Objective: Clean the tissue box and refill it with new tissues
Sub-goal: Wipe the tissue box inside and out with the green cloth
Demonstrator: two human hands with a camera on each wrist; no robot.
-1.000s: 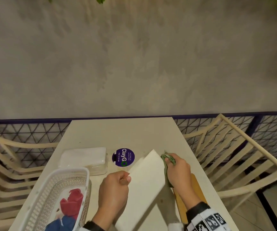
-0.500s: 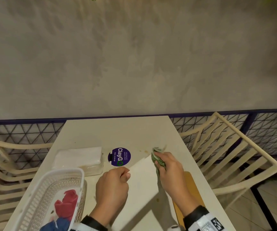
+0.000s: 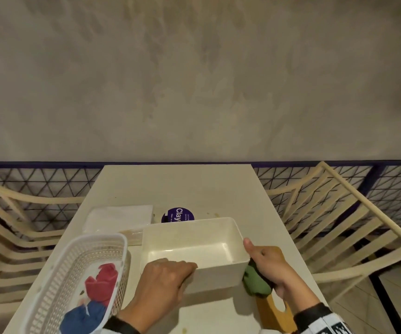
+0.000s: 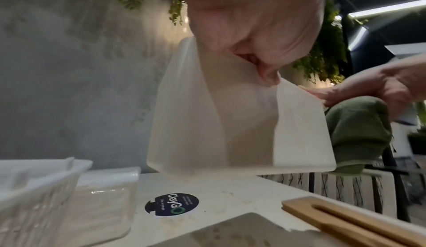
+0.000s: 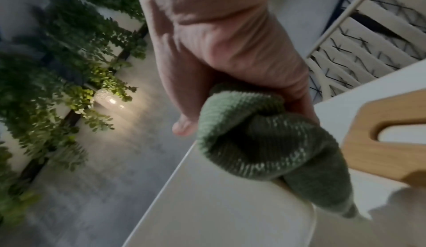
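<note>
Your left hand (image 3: 163, 283) grips the near wall of the open white tissue box (image 3: 192, 247), held just above the surface (image 3: 177, 186). Your right hand (image 3: 274, 268) clutches a green cloth (image 3: 255, 282) against the box's right side. Farther left lies a tissue pack (image 3: 119, 216).

1. Tissue box (image 3: 192, 244): mid-bench (image 3: 177, 184), open side up.
2. Basket (image 3: 78, 280): left of the box, cloths inside.
3. Tissue pack (image 3: 119, 216): behind the basket.
4. Sticker (image 3: 177, 214): behind the box.
5. Wooden lid (image 3: 276, 309): right of the box, on the bench.
6. Chairs (image 3: 334, 227): flanking the bench.
</note>
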